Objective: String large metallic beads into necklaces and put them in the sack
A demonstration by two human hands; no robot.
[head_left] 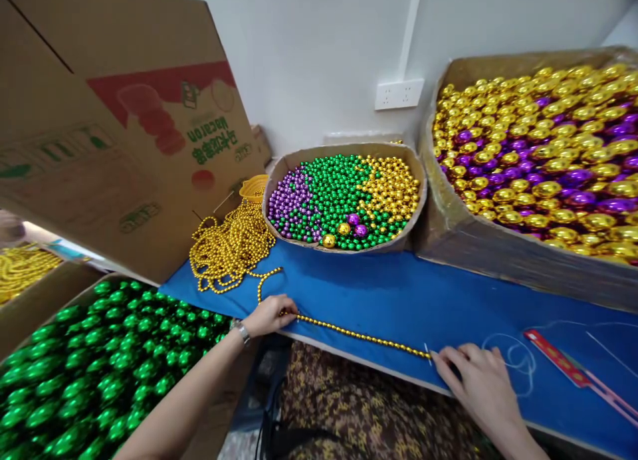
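Note:
A string of small gold beads (361, 334) runs straight along the front edge of the blue table between my two hands. My left hand (272, 314), with a watch on the wrist, is closed on its left part; past the fingers the beads curl back toward a heap of gold bead strings (232, 240). At the right end of the string, my right hand (471, 373) pinches the beads between thumb and fingers, beside a small white mark or tie. A loop of clear thread (518, 363) lies just right of that hand.
A cut-down box of small purple, green and gold beads (343, 247) stands behind my hands. Larger boxes hold gold and purple beads (543, 187) at right and green beads (100, 373) at lower left. Red-handled scissors or a similar tool (558, 357) lie right. A cardboard box (149, 114) rises at left.

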